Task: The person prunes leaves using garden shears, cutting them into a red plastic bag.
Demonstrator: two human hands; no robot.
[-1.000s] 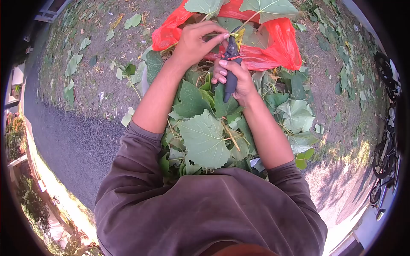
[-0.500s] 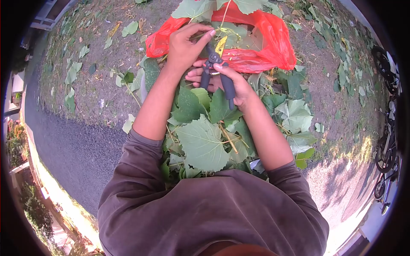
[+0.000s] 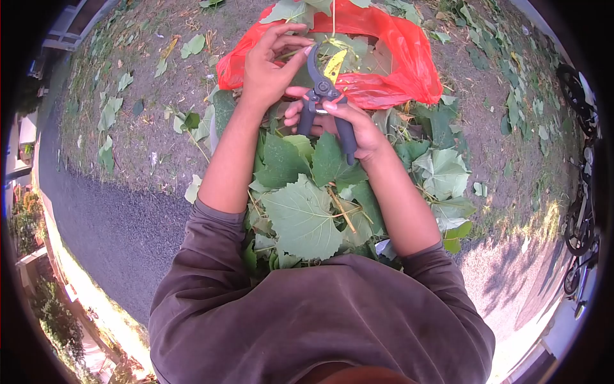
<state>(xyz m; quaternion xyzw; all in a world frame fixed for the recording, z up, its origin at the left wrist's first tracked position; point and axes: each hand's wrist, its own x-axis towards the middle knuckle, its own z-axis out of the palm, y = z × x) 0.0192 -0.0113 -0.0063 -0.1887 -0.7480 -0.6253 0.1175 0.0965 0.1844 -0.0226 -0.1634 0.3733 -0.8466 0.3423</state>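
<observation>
In my right hand (image 3: 361, 128) is a pair of pruning shears (image 3: 324, 89) with dark handles. Its blades stand apart, a dark curved one and a yellow one, pointing away from me. My left hand (image 3: 268, 70) is closed, thumb and fingers pinched at a thin green stem (image 3: 332, 43) close to the dark blade's tip. Large green leaves (image 3: 291, 11) hang above that hand at the top edge. Just beyond the blades lies an open red plastic bag (image 3: 409, 54) with leaves and stems inside. Exactly how the fingertips grip the stem is partly hidden.
A heap of broad green leaves (image 3: 304, 217) with cut stems lies between my arms. More leaves (image 3: 110, 110) are scattered over the bare soil. A paved strip (image 3: 115, 224) runs at the left, and bicycles (image 3: 579, 224) stand along the right edge.
The shears' blades have spread wider and moved slightly up, so the dark blade now shows clearly. My left hand has shifted a little to the left and away from me.
</observation>
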